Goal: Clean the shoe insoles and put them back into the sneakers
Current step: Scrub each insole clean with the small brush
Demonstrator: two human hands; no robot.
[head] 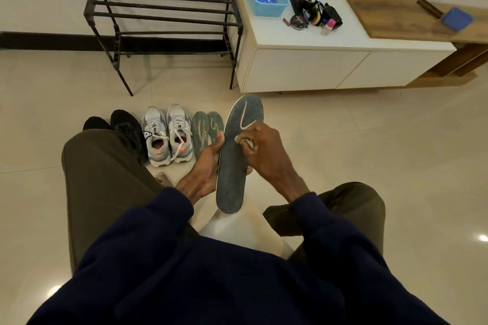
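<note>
cream tiled floor point(369, 155), black rack point(161, 18), white cabinet point(303, 66)

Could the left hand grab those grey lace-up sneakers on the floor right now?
Probably, once freed: the left hand grips the dark grey insole with the pale swoosh, but the grey lace-up sneakers stand just beyond it, nothing between.
</note>
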